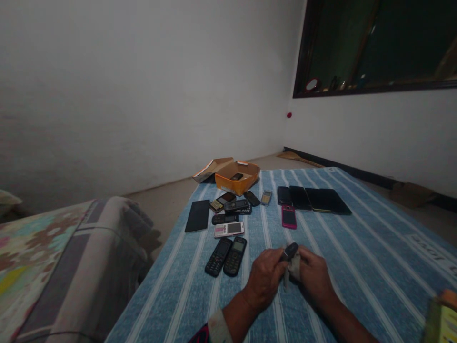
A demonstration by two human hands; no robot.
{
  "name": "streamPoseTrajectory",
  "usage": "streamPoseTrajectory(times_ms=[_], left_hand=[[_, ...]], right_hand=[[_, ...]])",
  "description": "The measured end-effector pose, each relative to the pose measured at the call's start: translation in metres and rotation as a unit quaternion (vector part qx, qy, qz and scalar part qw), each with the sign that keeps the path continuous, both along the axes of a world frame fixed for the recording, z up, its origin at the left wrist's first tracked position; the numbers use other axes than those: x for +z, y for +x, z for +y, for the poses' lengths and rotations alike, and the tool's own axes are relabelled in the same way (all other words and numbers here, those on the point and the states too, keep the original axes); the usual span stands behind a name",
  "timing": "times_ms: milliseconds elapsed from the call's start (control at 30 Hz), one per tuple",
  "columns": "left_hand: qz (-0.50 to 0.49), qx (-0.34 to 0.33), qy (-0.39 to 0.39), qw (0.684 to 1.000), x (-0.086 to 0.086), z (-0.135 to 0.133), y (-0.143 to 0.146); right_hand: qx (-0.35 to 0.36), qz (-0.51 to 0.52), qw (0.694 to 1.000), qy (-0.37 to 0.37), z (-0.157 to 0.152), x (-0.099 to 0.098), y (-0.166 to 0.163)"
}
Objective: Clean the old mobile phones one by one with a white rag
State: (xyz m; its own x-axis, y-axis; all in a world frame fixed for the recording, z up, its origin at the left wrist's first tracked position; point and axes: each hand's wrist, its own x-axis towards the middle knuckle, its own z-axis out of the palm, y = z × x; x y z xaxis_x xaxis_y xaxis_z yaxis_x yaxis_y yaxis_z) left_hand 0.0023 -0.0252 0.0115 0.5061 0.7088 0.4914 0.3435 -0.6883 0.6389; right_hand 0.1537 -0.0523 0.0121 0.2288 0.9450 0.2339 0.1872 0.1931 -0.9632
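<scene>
My left hand [266, 274] is closed around a small dark mobile phone [290, 250], which tilts up above the cloth-covered table. My right hand [314, 270] grips a crumpled pale grey cloth [294, 267] pressed against the phone's side. The lower part of the phone is hidden by my fingers. To the left of my hands, a black keypad phone [218, 257] and a second dark keypad phone [235, 257] lie side by side. A pink phone [289, 217] lies beyond my hands, face up.
An open orange box [232, 184] with a phone inside stands at the far end. Several keypad phones lie before it, near a black tablet [197, 216]. More dark devices [327, 200] lie at the right on the blue striped cloth [357, 267]. A bed [107, 247] stands left.
</scene>
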Motion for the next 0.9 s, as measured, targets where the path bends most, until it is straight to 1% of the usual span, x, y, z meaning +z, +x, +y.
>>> streamPoseTrajectory(times_ms=[133, 267, 400, 567, 767, 900], left_hand=[[0.0, 0.001, 0.0, 1.0, -0.002, 0.0, 0.001], [0.001, 0.007, 0.005, 1.0, -0.004, 0.0, -0.001], [0.003, 0.004, 0.003, 1.0, -0.003, 0.0, -0.002], [0.006, -0.005, -0.003, 1.0, -0.005, 0.0, -0.001], [0.01, 0.004, -0.013, 1.0, -0.005, 0.0, -0.002], [0.016, 0.008, -0.008, 1.0, 0.0, -0.002, -0.002]], right_hand=[[-0.016, 0.009, 1.0, 0.014, -0.004, 0.006, -0.002], [0.006, -0.032, 0.999, 0.011, -0.001, -0.004, -0.001], [0.003, -0.073, 0.997, 0.017, 0.0, -0.011, 0.002], [-0.001, -0.056, 0.998, 0.017, -0.003, -0.003, 0.003], [-0.009, -0.136, 0.99, 0.03, -0.002, -0.005, 0.003], [-0.006, -0.124, 0.992, 0.015, -0.004, -0.001, 0.004]])
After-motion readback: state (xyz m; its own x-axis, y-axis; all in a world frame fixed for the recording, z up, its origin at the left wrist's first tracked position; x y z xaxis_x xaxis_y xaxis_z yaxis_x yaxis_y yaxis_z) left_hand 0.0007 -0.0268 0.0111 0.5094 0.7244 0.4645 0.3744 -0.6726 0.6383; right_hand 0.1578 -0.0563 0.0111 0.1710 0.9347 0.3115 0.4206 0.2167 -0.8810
